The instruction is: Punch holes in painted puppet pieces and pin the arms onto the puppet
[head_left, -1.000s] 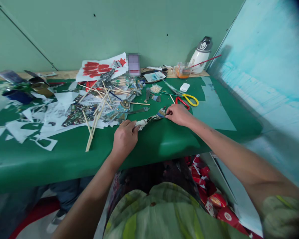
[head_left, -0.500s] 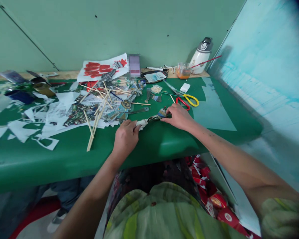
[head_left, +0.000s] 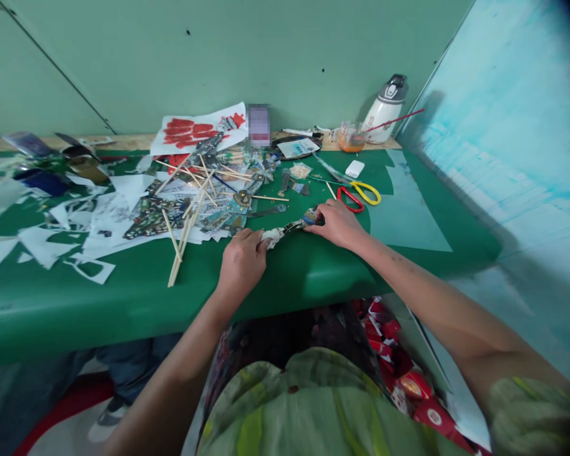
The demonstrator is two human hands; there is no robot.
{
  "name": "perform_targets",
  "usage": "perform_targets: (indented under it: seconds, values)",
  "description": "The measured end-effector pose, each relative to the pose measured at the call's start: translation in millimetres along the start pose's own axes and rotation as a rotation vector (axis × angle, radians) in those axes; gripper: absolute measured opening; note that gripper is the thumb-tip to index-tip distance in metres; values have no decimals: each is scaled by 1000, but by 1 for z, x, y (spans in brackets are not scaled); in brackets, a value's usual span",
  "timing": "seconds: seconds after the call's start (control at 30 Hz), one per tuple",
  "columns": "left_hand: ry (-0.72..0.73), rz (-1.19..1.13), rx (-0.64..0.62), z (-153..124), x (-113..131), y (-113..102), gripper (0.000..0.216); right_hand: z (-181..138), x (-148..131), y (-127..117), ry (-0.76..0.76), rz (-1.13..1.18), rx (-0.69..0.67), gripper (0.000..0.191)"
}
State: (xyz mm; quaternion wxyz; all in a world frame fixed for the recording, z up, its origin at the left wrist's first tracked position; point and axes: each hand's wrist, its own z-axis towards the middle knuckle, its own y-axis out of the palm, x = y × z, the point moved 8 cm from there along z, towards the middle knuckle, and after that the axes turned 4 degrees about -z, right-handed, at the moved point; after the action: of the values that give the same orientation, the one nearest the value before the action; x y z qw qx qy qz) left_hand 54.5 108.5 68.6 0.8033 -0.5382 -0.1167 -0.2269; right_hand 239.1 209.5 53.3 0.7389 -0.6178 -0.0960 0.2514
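Low over the green table edge, both my hands hold one narrow, patterned piece (head_left: 293, 226) with a crumpled white end. My left hand (head_left: 243, 259) is closed, thumb and fingers pinching the white end. At the blue and gold end, my right hand (head_left: 341, 223) pinches with thumb and forefinger; what exactly the piece is cannot be made out. Scissors (head_left: 357, 195) with red and yellow handles lie just beyond my right hand. Left of the hands, several thin wooden sticks (head_left: 185, 244) rest across a pile of glittery patterned cut-outs (head_left: 230, 212).
White paper scraps (head_left: 42, 246) spread over the left of the green tabletop (head_left: 137, 310). Along the back stand a cup of orange liquid with a brush (head_left: 350, 140) and a white bottle (head_left: 382, 114). Red packets (head_left: 411, 380) lie below the table on the right. Another person's leg (head_left: 130, 373) shows lower left.
The view has shifted slightly, moving the scene a little to the right. Both hands keep the same grip on the patterned piece, with hardly any movement.
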Motion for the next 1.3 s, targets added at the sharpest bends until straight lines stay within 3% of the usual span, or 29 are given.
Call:
perform_targets:
  seconds: [0.33, 0.47, 0.67, 0.97, 1.3]
  values:
    - [-14, -21, 9, 0, 1, -1, 22, 4, 5, -13, 0, 118, 23, 29]
    - [-4, -8, 7, 0, 1, -1, 22, 17, 3, -26, 17, 226, 51, 34]
    - [-8, 0, 3, -1, 0, 1, 23, 47, -1, -36, 114, 174, 91, 45]
    - [-22, 44, 12, -3, 2, 1, 23, 90, -49, -29, -8, 196, 70, 52]
    - [-8, 147, 16, -5, 10, 4, 22, 81, -92, 0, -71, 187, -92, 51]
